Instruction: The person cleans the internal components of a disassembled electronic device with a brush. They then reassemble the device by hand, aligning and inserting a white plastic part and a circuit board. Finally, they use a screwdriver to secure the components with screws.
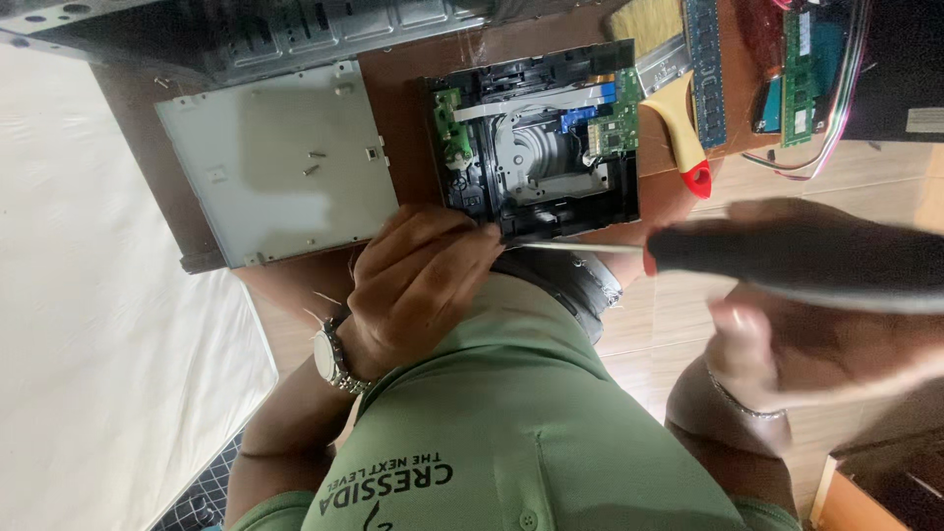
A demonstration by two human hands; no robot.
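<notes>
An opened optical disc drive [536,138] lies on a brown table [403,88], its black frame, grey mechanism and green circuit boards exposed. My left hand [413,285], with a metal watch on the wrist, rests its fingertips on the drive's near edge. My right hand [816,339] grips a screwdriver [796,261] by its black handle. The thin shaft runs left, and its tip meets the drive's near edge beside my left fingers. My green shirt fills the lower middle of the view.
The drive's grey metal cover [280,162] lies to the left with two loose screws [313,162] on it. A computer case [265,29] stands behind. A yellow-handled brush [678,103], a memory stick [705,69] and a green circuit board [801,74] sit at the right. White cloth [98,295] covers the left.
</notes>
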